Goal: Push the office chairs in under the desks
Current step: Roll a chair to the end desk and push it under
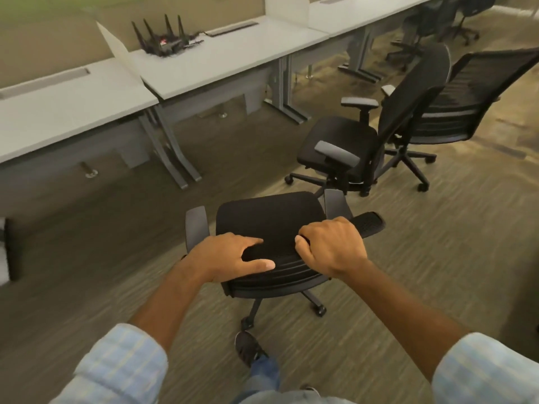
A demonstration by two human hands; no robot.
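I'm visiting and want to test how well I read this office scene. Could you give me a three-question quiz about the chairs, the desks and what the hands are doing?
1. True or false: both hands grip the backrest top of the nearest chair.
2. What sits on the middle desk? A) a laptop B) a black router with antennas C) a mug
3. Fill in: the second chair stands out on the ____, not under a desk.

Key:
1. True: the left hand and right hand both hold it.
2. B, the router.
3. Carpet.
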